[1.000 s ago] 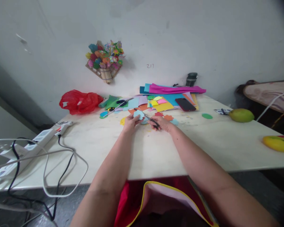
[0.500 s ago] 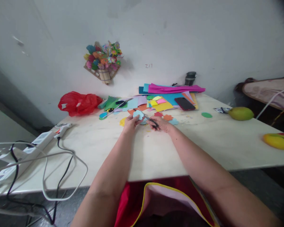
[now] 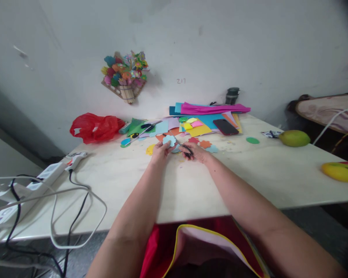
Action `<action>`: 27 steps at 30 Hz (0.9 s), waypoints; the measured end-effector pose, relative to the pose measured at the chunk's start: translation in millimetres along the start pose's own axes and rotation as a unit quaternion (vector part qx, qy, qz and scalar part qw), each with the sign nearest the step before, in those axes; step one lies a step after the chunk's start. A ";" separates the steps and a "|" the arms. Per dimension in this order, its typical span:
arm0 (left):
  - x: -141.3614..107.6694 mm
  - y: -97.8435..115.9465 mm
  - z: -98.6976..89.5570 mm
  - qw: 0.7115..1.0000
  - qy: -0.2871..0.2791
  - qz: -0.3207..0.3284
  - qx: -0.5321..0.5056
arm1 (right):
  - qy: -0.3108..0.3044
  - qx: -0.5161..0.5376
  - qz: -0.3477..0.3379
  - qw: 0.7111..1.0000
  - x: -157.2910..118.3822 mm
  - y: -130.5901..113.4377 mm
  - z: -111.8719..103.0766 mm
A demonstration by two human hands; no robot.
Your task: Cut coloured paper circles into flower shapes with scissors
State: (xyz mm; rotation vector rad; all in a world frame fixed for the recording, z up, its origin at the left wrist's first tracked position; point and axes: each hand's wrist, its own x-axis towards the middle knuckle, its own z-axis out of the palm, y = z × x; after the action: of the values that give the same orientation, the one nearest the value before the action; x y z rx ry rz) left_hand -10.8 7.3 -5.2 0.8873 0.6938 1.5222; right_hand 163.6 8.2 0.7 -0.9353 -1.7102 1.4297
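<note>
Between the fingers of my left hand (image 3: 161, 150) is a light blue paper flower (image 3: 169, 141) with a scalloped edge. My right hand (image 3: 196, 151) is closed round the dark handles of a pair of scissors (image 3: 188, 150), their blades pointing left at the flower's right edge. Whether the blades touch the paper is too small to tell. Close by on the table lie an orange paper flower (image 3: 205, 144), a red paper flower (image 3: 193, 140) and yellow paper shapes (image 3: 150, 149).
Behind my hands lie coloured paper sheets (image 3: 203, 129), a phone (image 3: 225, 126) and a second pair of scissors (image 3: 147, 126). A red plastic bag (image 3: 96, 128) and a power strip (image 3: 43, 181) with cables sit left. Two mangoes, one green (image 3: 294, 138), one yellow (image 3: 340, 172), lie right.
The scissor blades at the flower's right edge have shifted slightly, and the blue flower shows a little more fully. Both hands stay in nearly the same place; the whole view has moved slightly.
</note>
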 end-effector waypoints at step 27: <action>0.3 -0.7 2.7 1.000 0.012 0.003 0.001 | 0.011 0.002 0.008 1.000 -3.7 -8.0 5.0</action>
State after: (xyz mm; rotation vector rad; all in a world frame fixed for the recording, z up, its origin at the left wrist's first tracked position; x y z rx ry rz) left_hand -8.2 7.5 -4.3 0.8739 0.7099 1.5400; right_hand 160.4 1.6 7.7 -0.9605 -1.6879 1.4270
